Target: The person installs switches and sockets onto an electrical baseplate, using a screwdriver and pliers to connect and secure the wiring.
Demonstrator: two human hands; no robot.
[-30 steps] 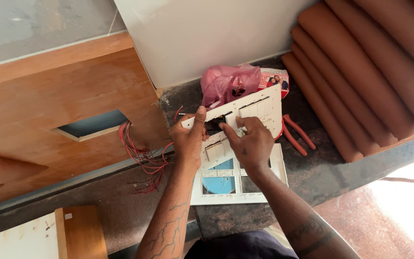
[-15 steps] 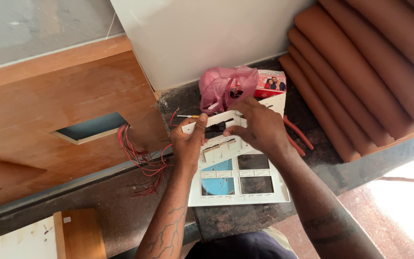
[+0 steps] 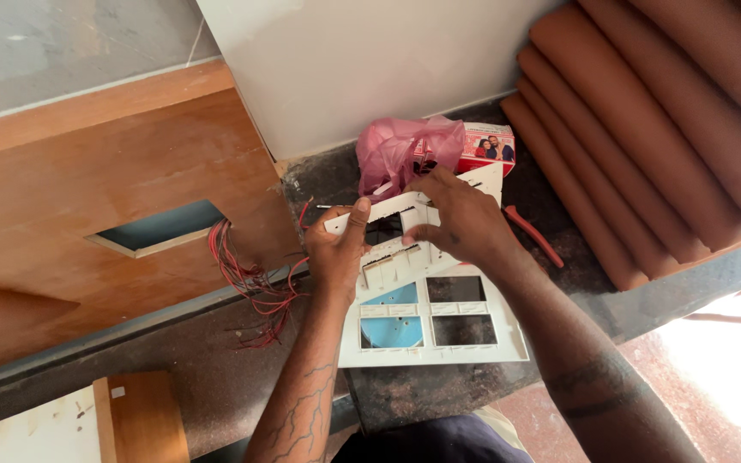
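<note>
White switch-plate frame [image 3: 392,225], frame centre: gripped by left hand [image 3: 336,253] and right hand [image 3: 460,219] (above larger white plate [image 3: 435,321]); red wires [image 3: 250,283] left.

Both hands grip a white plastic frame [image 3: 392,225] tilted above a white switch plate [image 3: 439,321] lying on the dark counter [image 3: 216,369]: left hand [image 3: 336,253] at its left end, right hand [image 3: 460,219] over its right. Red wires [image 3: 255,283] spill from a wooden panel [image 3: 87,189]; a pink plastic bag [image 3: 400,146] lies behind.
</note>
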